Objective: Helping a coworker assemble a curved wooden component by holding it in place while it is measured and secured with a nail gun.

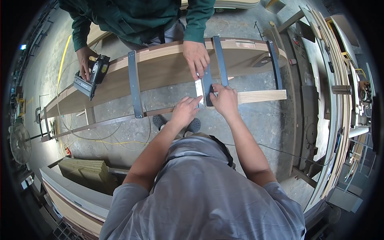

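My left hand (185, 111) and my right hand (224, 100) press together on a small pale wood block and a dark metal strap (207, 86) at the near rail (260, 96) of a long curved wooden frame (168, 68). My right hand pinches the strap's lower end; my left fingertips touch the pale block beside it. Across the frame a person in a green shirt lays one hand (196, 58) on the same strap from above and holds a black nail gun (93, 75) in the other hand, resting on the panel.
Dark metal straps (135, 84) cross the frame at intervals. Yellow and grey hoses (108, 141) trail on the concrete floor. Stacked curved wood panels (340, 92) stand at the right, a green-grey block (88, 172) at the lower left.
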Demonstrator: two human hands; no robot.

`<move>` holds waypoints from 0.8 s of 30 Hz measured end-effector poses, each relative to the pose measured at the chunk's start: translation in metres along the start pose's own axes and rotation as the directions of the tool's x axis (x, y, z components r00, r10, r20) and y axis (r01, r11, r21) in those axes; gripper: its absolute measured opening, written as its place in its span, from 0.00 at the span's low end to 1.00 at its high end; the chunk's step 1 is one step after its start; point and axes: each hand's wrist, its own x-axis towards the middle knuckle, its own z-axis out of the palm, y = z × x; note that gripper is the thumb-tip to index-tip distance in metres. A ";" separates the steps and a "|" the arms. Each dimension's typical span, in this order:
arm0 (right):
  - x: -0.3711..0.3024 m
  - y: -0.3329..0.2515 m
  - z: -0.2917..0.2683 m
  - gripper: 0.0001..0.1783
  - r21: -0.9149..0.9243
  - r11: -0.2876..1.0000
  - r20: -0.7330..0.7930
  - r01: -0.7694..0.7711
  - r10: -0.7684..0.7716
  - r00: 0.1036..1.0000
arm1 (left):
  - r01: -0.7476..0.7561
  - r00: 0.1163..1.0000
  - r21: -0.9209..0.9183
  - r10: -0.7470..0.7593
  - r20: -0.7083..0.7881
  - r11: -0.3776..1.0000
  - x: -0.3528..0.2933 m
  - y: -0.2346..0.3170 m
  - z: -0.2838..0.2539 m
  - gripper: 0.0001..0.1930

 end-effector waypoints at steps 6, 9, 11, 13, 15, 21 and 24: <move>0.000 0.002 0.002 0.14 0.002 1.000 -0.014 0.009 -0.009 1.000 | 0.014 1.000 0.011 -0.014 0.009 1.000 0.002 0.002 -0.004 0.28; 0.000 0.000 0.001 0.15 0.001 1.000 -0.004 0.005 -0.005 1.000 | 0.012 1.000 0.048 -0.012 0.000 0.999 0.006 0.004 -0.012 0.30; 0.000 -0.001 0.002 0.15 0.014 1.000 0.000 0.003 -0.003 1.000 | 0.003 1.000 0.070 -0.002 -0.007 0.998 0.010 0.003 -0.020 0.32; -0.001 -0.001 0.000 0.15 0.018 1.000 -0.003 0.003 -0.003 1.000 | -0.056 0.998 0.204 0.050 0.033 0.977 0.014 0.004 -0.032 0.35; -0.001 0.000 0.000 0.15 0.022 1.000 -0.005 0.001 -0.001 1.000 | -0.023 0.999 0.281 0.034 -0.036 0.959 0.016 0.012 -0.042 0.35; 0.000 0.000 -0.004 0.15 0.035 0.999 -0.001 -0.005 0.005 1.000 | -0.010 0.965 0.230 0.070 -0.253 0.973 -0.012 0.003 -0.038 0.26; -0.005 0.003 -0.007 0.16 0.092 0.996 -0.050 0.002 0.003 0.999 | 0.046 0.968 -0.144 -0.080 -0.240 0.988 -0.048 0.003 -0.015 0.14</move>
